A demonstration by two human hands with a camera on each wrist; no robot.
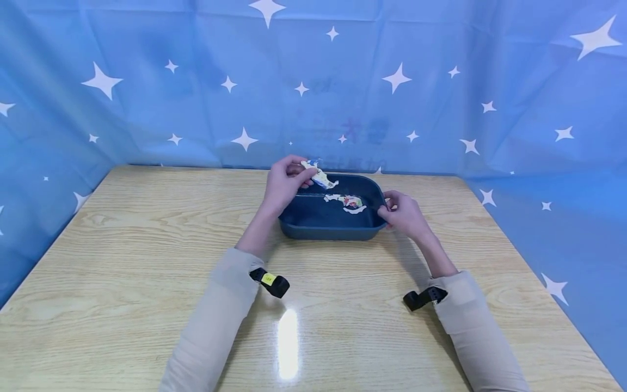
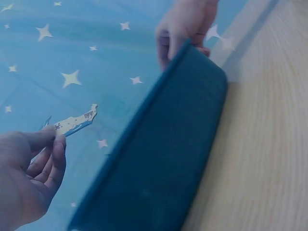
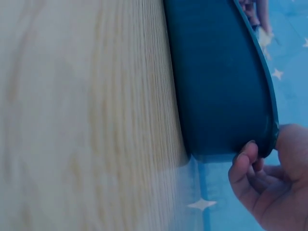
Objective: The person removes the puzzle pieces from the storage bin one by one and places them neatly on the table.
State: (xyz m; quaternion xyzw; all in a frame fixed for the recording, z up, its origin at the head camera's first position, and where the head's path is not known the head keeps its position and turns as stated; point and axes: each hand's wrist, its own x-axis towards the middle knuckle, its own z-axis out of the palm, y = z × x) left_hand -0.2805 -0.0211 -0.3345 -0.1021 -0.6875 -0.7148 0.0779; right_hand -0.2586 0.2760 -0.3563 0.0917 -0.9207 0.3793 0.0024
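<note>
Above the back left part of a dark blue plastic basin (image 1: 328, 233), my left hand (image 1: 285, 182) pinches a thin, flat piece (image 2: 77, 123) with an irregular outline and a cream and blue print. It looks like a cut-out or puzzle piece; which one I cannot tell. My right hand (image 1: 404, 213) grips the basin's right rim, thumb on one side and fingers beneath the lip. Inside the basin lie more printed pieces (image 1: 351, 202), cream-edged with red and green. In both wrist views the basin's outer wall hides its contents.
The basin stands toward the far edge of a light wood table (image 1: 147, 261). Behind and beside the table hangs a blue cloth (image 1: 196, 114) with white stars. Black cameras (image 1: 277, 285) are strapped over both sleeves. A bright light reflection lies on the near tabletop.
</note>
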